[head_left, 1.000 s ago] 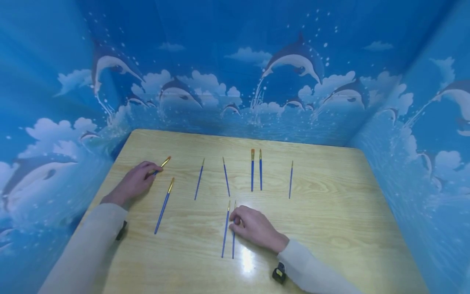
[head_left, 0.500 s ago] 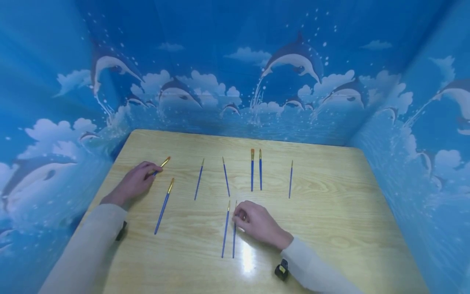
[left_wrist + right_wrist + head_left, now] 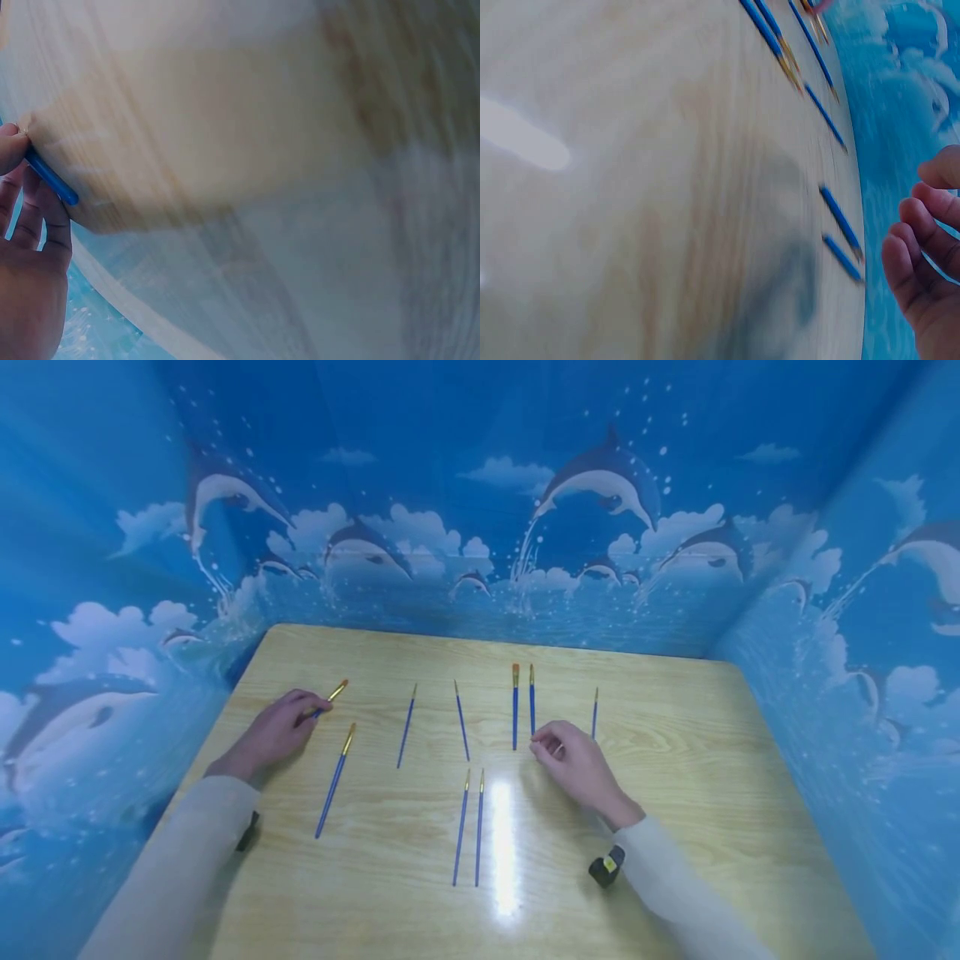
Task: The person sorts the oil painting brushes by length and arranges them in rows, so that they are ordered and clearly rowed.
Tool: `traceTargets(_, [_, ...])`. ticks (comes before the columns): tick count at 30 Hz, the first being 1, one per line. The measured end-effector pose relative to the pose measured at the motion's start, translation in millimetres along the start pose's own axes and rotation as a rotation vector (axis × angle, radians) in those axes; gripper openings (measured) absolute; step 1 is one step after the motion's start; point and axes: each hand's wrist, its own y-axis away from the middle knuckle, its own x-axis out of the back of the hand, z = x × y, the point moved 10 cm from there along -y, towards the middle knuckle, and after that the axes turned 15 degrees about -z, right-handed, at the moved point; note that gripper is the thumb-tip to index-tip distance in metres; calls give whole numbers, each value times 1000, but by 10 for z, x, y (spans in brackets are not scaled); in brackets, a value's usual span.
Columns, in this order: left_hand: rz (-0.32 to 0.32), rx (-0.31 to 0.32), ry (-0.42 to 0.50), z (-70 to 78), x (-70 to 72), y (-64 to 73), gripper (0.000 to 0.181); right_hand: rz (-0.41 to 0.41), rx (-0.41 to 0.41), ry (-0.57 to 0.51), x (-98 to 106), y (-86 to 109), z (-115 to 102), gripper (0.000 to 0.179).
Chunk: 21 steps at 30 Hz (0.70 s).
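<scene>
Blue-handled paintbrushes with gold ferrules, nine in view, on a pale wood-grain table (image 3: 712, 752).

Item: orange-tipped brush (image 3: 339, 691), far left; pinched between thumb and fingers of the left hand (image 3: 276, 732), bristles pointing away and to the right.

Item: large brush (image 3: 335, 782), lying aslant just beside the left hand, bristle end away from the person.

Items: left slim brush (image 3: 407, 725) and right slim brush (image 3: 462, 721), apart, mid-table, their handles leaning oppositely.

Items: flat brush (image 3: 515, 710) and pointed brush (image 3: 532, 700), side by side farther back. The right hand (image 3: 577, 766) hovers near the pointed brush's handle end, fingers loosely bent and holding nothing; whether they touch it cannot be told.

Item: rightmost brush (image 3: 595, 714), lower handle hidden behind the right hand.

Items: near-left brush (image 3: 461, 831) and near-right brush (image 3: 479, 828), a close pair nearest the person.

Surround: blue dolphin-print backdrop (image 3: 450, 452) on three sides; light sleeves (image 3: 667, 872); black wrist device (image 3: 603, 868) at the right cuff.
</scene>
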Motion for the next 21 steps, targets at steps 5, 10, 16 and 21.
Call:
traceTargets(5, [-2,-3,-2,2,-3,-10,36,38,-64,7,227,-32,277,23])
traceTargets(10, [-3,6,1,-18,-10,-14,36,75,-117,6,397,-85,577,26])
traceTargets(16, [-10,19,8,-26,-22,-18,37,104,-179,7,484,-119,937,31])
traceTargets(21, [-7,20,10,-26,-15,-20,37,140,-214,3,527,-126,1113,33])
